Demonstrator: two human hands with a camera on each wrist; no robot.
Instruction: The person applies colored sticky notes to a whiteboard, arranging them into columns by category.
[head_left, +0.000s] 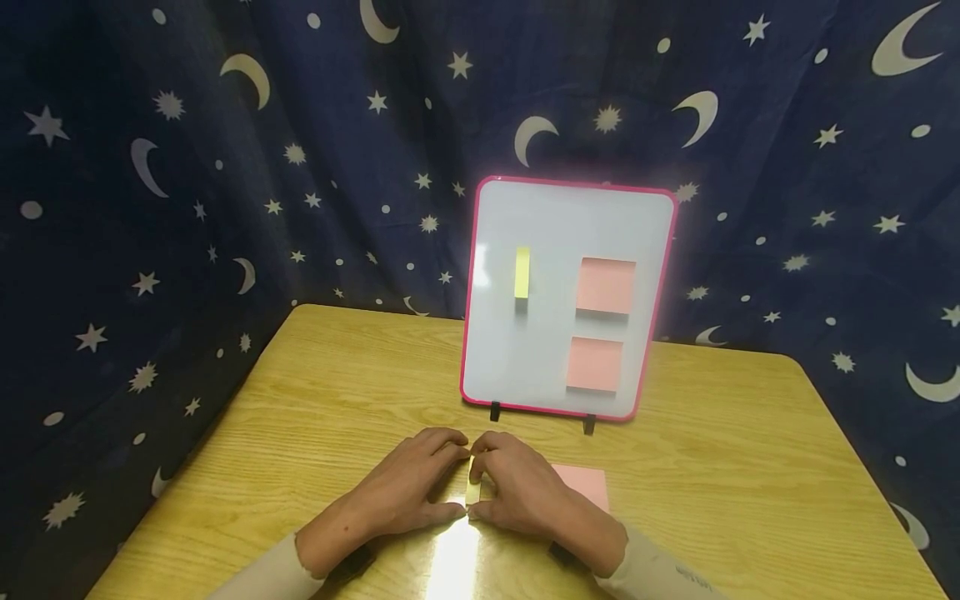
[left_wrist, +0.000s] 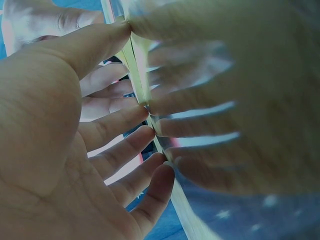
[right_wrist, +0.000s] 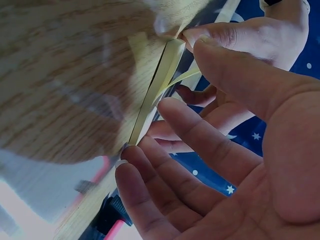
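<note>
On the table, a narrow yellow sticky note pad (head_left: 473, 493) lies between my two hands. My left hand (head_left: 412, 483) holds it from the left, thumb at its near end and fingers toward its far end. From the right, my right hand (head_left: 521, 487) spans the same pad, its index finger bent over the top. In the right wrist view, one thin yellow strip (right_wrist: 184, 76) stands away from the pad (right_wrist: 159, 87) beside my right index fingertip. The left wrist view shows the pad (left_wrist: 136, 67) edge-on behind my left fingertips.
Beyond my hands a pink-framed whiteboard (head_left: 547, 221) leans on small black feet (head_left: 589, 425). Stuck to it are a yellow strip note (head_left: 522, 271) and two pink square notes (head_left: 606, 285). Another pink pad (head_left: 585, 483) lies partly hidden by my right wrist. A starry curtain (head_left: 337, 150) encloses the table.
</note>
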